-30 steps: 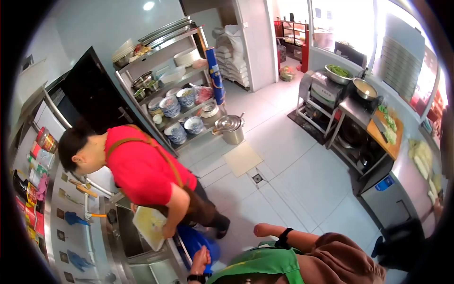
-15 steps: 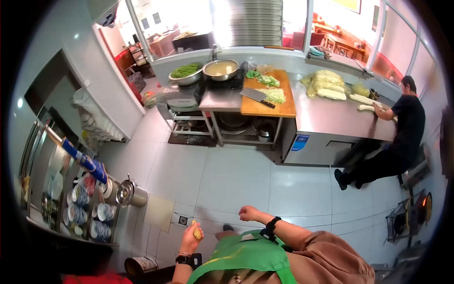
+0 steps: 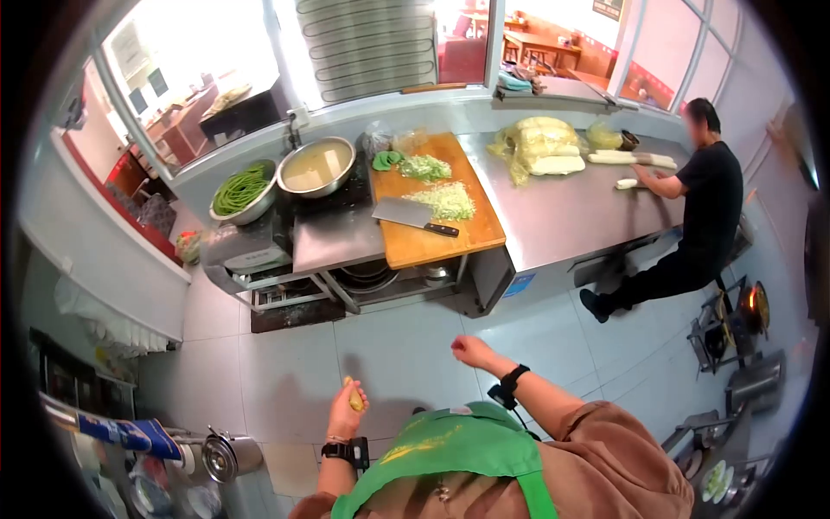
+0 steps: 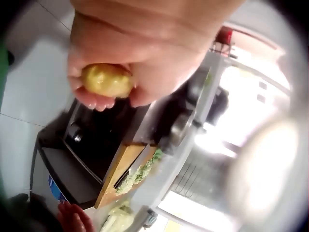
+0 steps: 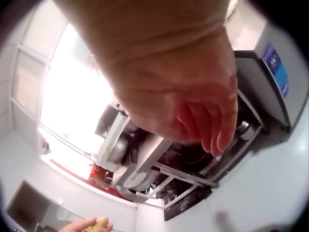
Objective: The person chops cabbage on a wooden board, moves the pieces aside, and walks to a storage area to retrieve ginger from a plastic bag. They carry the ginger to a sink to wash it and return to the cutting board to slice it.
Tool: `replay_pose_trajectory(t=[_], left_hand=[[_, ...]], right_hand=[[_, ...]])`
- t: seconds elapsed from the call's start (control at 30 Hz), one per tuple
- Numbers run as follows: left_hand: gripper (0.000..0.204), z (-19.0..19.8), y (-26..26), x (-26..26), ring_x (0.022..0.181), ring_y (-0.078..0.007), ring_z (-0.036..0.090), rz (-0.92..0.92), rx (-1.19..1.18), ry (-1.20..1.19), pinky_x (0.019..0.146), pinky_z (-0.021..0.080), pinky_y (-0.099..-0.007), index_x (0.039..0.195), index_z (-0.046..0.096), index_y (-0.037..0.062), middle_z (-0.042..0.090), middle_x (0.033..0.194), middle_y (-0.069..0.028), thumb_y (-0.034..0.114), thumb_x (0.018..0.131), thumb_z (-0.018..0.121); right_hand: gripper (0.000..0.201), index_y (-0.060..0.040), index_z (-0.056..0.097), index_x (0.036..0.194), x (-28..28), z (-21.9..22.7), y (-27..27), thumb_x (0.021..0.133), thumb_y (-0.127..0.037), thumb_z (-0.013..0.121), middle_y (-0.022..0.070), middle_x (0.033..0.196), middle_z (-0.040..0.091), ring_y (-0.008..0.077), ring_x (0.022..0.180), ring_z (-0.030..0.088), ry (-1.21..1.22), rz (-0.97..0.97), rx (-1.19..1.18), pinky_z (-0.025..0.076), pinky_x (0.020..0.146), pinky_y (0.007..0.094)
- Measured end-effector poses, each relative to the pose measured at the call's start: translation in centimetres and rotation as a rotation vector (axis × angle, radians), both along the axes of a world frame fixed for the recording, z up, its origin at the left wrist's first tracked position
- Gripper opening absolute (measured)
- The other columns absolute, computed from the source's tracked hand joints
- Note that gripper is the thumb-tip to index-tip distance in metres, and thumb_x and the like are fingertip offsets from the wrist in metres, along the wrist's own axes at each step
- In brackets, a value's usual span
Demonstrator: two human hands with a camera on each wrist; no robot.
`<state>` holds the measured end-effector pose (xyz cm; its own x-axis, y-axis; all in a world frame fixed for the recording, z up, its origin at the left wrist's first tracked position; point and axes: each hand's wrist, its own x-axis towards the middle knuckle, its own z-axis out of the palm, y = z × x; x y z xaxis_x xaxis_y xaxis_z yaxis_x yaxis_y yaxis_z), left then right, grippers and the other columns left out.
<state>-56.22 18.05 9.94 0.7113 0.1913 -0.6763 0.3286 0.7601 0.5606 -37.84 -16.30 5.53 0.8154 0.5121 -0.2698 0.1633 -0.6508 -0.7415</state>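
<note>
My left hand (image 3: 344, 419) grips a knobby yellow piece of ginger (image 4: 107, 80), its fingers curled round it; one end pokes out above the fist in the head view. My right hand (image 3: 474, 351) hangs in front of the green apron with loosely curled fingers and nothing in them. Both hands are over the floor, short of the worktable. On that table lies a wooden cutting board (image 3: 406, 249), bearing a cleaver (image 3: 403, 211) and two heaps of chopped pale-green vegetable (image 3: 451, 201).
Left of the board stand a bowl of green beans (image 3: 245, 190) and a metal bowl (image 3: 316, 166) of cloudy liquid. A steel counter (image 3: 571, 212) adjoins on the right, with bagged vegetables (image 3: 545, 143). A person in black (image 3: 716, 186) works there. A lidded pot (image 3: 220, 457) stands lower left.
My view has swung right, from the sink and the person in red to the worktable, which is now closer. The ginger in my left hand has come into sight.
</note>
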Motion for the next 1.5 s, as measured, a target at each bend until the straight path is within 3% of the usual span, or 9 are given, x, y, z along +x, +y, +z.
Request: replay_pose_trajectory(t=[0.23,0.57,0.67,0.77,0.87,0.97,1.03,1.13,1.5], left_hand=[[0.019,1.1,1.8,13.6,0.075,-0.0151,0.059,-0.175,0.105,0.026,0.065,0.05,-0.03,0.107,0.061,0.0056,0.06,0.085,-0.0034,0.024,0.1,0.06],[0.02,1.0,1.2,25.6,0.075,-0.0152,0.056,0.14,0.039,0.137,0.066,0.049,-0.0306,0.108,0.059,0.0057,0.057,0.084,-0.0026,0.024,0.1,0.059],[0.022,2.1,0.5,29.6,0.077,-0.0158,0.055,0.141,0.021,0.152,0.068,0.049,-0.0313,0.11,0.059,0.0052,0.057,0.086,-0.0034,0.025,0.1,0.06],[0.024,2.3,-0.3,32.8,0.078,-0.0164,0.055,0.121,0.069,0.172,0.068,0.049,-0.0315,0.112,0.059,0.0045,0.057,0.087,-0.0039,0.025,0.1,0.06],[0.026,1.5,0.3,35.7,0.078,-0.0165,0.055,0.091,0.053,0.193,0.068,0.049,-0.0315,0.114,0.059,0.004,0.057,0.089,-0.0041,0.026,0.099,0.061],[0.026,0.7,1.1,38.4,0.078,-0.0163,0.055,0.041,0.038,0.223,0.069,0.049,-0.0318,0.113,0.059,0.0043,0.057,0.088,-0.004,0.026,0.099,0.061],[0.025,0.0,1.8,40.7,0.077,-0.016,0.057,-0.021,0.016,0.21,0.068,0.05,-0.0316,0.112,0.06,0.0047,0.058,0.087,-0.0039,0.026,0.099,0.062],[0.023,0.8,1.9,44.7,0.075,-0.0161,0.058,-0.125,0.066,0.206,0.065,0.051,-0.0311,0.111,0.06,0.0049,0.059,0.086,-0.0041,0.025,0.099,0.061],[0.023,1.6,2.2,49.2,0.071,-0.0168,0.06,-0.292,0.126,0.172,0.061,0.051,-0.0312,0.11,0.061,0.0049,0.06,0.082,-0.004,0.024,0.099,0.063]], right_hand=[[0.019,-0.0023,0.065,0.099,15.8,3.1,3.4,0.085,-0.015,0.062,0.0226,0.097,0.066,0.0433,0.095,0.063,-0.444,-0.192,0.01,0.052,0.083,0.0492],[0.026,-0.003,0.061,0.106,38.9,-2.8,9.0,0.081,-0.007,0.062,0.02,0.103,0.061,0.0374,0.103,0.057,-0.602,-0.03,-0.269,0.049,0.088,0.0454],[0.027,-0.0032,0.059,0.105,40.3,-4.3,9.5,0.079,-0.006,0.062,0.0215,0.103,0.06,0.0367,0.098,0.059,-0.552,0.132,-0.45,0.05,0.085,0.0485],[0.027,-0.0026,0.057,0.104,41.0,-4.4,8.8,0.08,-0.01,0.065,0.0216,0.104,0.059,0.036,0.094,0.062,-0.433,0.091,-0.307,0.052,0.078,0.0483],[0.029,-0.0018,0.056,0.106,41.4,1.2,7.9,0.081,-0.014,0.067,0.0228,0.107,0.059,0.0365,0.088,0.064,-0.307,0.037,-0.162,0.053,0.071,0.0473],[0.03,-0.0014,0.055,0.102,39.8,2.2,8.0,0.085,-0.022,0.069,0.0197,0.092,0.059,0.0299,0.08,0.065,-0.231,-0.066,0.067,0.052,0.067,0.0435],[0.029,-0.0015,0.062,0.104,39.4,0.4,9.3,0.091,-0.027,0.067,0.0067,0.078,0.059,0.0185,0.065,0.056,0.313,-0.168,0.373,0.047,0.06,0.0355],[0.032,-0.0063,0.055,0.092,39.4,-0.7,9.3,0.093,-0.034,0.07,0.0013,0.057,0.045,0.0109,0.049,0.047,0.591,-0.342,0.545,0.041,0.045,0.031],[0.027,-0.0053,0.061,0.094,40.5,-1.0,-0.1,0.095,-0.031,0.067,0.0011,0.061,0.051,0.0111,0.045,0.049,0.5,-0.603,0.372,0.04,0.042,0.0302]])
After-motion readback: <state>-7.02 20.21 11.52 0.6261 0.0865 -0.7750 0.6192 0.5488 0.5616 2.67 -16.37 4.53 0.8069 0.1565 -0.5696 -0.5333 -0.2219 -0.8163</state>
